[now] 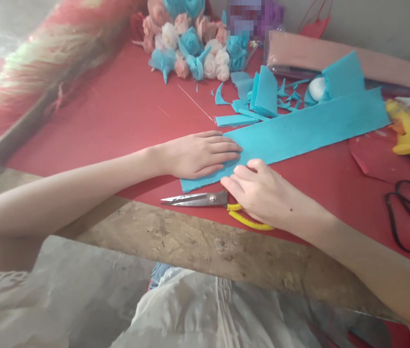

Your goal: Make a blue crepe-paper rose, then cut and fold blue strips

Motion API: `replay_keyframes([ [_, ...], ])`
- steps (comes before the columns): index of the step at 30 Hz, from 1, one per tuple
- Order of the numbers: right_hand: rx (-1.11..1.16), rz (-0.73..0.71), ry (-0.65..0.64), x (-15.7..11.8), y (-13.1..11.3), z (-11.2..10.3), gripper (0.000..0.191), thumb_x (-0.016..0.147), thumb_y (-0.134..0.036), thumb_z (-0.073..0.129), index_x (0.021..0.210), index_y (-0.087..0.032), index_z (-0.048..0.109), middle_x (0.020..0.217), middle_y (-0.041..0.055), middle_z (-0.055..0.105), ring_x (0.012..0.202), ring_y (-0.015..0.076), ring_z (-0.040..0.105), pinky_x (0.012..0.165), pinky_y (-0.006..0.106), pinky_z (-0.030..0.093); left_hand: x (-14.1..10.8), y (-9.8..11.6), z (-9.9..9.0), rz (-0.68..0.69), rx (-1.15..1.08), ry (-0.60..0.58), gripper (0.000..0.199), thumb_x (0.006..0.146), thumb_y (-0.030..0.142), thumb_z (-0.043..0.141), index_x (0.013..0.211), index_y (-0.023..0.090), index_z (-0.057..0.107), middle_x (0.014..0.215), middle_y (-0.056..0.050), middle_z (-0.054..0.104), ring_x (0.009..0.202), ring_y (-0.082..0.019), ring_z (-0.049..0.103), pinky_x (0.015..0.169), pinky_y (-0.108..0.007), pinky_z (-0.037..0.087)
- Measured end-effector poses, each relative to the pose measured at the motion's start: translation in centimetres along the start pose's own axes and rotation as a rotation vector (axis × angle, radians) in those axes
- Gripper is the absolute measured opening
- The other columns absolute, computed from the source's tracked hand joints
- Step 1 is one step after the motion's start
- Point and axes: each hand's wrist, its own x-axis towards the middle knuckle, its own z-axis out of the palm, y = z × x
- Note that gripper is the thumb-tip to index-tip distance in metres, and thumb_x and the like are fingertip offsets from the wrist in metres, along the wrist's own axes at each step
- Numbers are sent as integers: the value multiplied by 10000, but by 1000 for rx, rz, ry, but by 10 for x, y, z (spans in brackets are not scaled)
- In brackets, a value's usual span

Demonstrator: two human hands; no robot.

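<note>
A long blue crepe paper strip (299,130) lies slantwise across the red tabletop. My left hand (205,153) rests flat on its near end, fingers stretched out side by side. Over the strip's lower edge, my right hand (256,188) has its fingers curled; whether they pinch anything is hidden. Scissors (205,199) with yellow handles lie under and beside my right hand, their blades pointing left. The far right end of the strip lies near a white ball (317,89) and a folded blue piece (344,75).
Blue paper scraps (263,94) lie beyond the strip. Paper flowers (190,43) are heaped at the back. A yellow glue gun (406,128) with a black cord (389,212) sits at the right. Pink paper (335,58) lies behind, and fringed material (45,58) at the left.
</note>
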Motion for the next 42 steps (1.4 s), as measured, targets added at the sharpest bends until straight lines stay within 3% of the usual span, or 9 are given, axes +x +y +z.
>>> replay_keyframes([
  [10, 155, 71, 101, -24, 4, -6, 170, 753, -68, 491, 879, -115, 595, 695, 38, 600, 696, 193, 463, 665, 334, 316, -1, 2, -4, -3, -57, -11, 440, 972, 294, 288, 1331, 109, 462, 1410, -170, 473, 1324, -258, 422, 1122, -433, 289],
  [16, 205, 510, 285, -48, 30, -2, 129, 801, -141, 510, 907, -185, 568, 678, 23, 622, 605, 182, 531, 608, 302, 391, -2, 0, -8, -14, -64, 70, 373, 965, 247, 324, 1243, 116, 536, 1327, -183, 541, 1248, -260, 494, 1081, -439, 363],
  [20, 275, 838, 221, -46, 66, 6, 220, 765, -258, 616, 967, -197, 552, 744, 41, 660, 672, 221, 607, 623, 316, 421, 0, 8, -14, -83, -57, 109, 336, 956, 222, 352, 1199, 104, 551, 1242, -184, 589, 1137, -261, 553, 1002, -424, 437],
  [26, 339, 756, 133, -7, 109, 15, 283, 756, -88, 590, 1028, -163, 571, 993, 92, 689, 903, 238, 649, 695, 301, 455, 7, 39, -20, -107, -79, -22, 390, 917, 347, 478, 1243, 136, 514, 1249, -147, 598, 1151, -289, 532, 1018, -450, 423],
  [28, 384, 693, 81, 12, 111, 20, 240, 794, -100, 592, 1026, -160, 585, 982, 77, 686, 895, 216, 648, 700, 294, 473, 7, 47, -23, -124, -83, -70, 394, 874, 324, 540, 1225, 147, 525, 1268, -138, 584, 1171, -299, 514, 1012, -445, 429],
  [31, 453, 603, 14, 38, 107, 26, 271, 897, -318, 566, 1106, -146, 579, 1044, 62, 633, 881, 172, 627, 753, 357, 532, 6, 52, -29, -121, -101, -152, 343, 856, 234, 531, 1192, 165, 543, 1272, -110, 583, 1159, -277, 515, 1014, -431, 432],
  [35, 495, 525, 29, 62, 96, 27, 320, 907, -337, 551, 1183, -175, 557, 1185, 83, 584, 994, 200, 602, 829, 406, 524, 2, 56, -36, -118, -122, -225, 371, 852, 196, 506, 1221, 169, 534, 1277, -99, 582, 1167, -278, 511, 1032, -453, 426],
  [39, 488, 558, 115, 63, 85, 17, 327, 908, -339, 548, 1195, -182, 553, 1217, 88, 570, 1032, 212, 588, 862, 427, 509, -5, 59, -40, -151, -141, -209, 408, 826, 128, 497, 1228, 187, 540, 1259, -87, 602, 1190, -264, 514, 1042, -433, 437],
  [42, 536, 637, 172, 40, 82, 10, 308, 910, -334, 544, 1176, -180, 565, 1216, 87, 574, 1052, 213, 580, 889, 441, 493, -13, 59, -46, -198, -148, -209, 442, 820, 90, 468, 1240, 204, 539, 1256, -76, 609, 1196, -240, 535, 1036, -406, 456],
])
